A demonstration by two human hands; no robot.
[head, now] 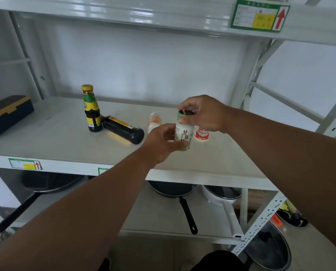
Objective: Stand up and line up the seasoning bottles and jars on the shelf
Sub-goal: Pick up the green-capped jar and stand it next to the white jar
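A white jar with green trim and black characters (184, 133) is held upright just above the white shelf board (65, 141). My left hand (163, 142) grips its lower body and my right hand (202, 114) pinches its dark lid from above. Right behind it stands a white jar with a red label (202, 134). A small jar with an orange label (154, 121) lies on its side further back. To the left, a dark sauce bottle with a yellow cap (92, 108) stands upright, and a second dark bottle (124, 130) lies flat beside it.
A dark blue and yellow case (7, 114) sits at the shelf's left end. An upper shelf (163, 14) hangs overhead. On the lower shelf lie black pans (175, 190) and a white pot (221, 194). A lid (268, 249) rests on the floor at right.
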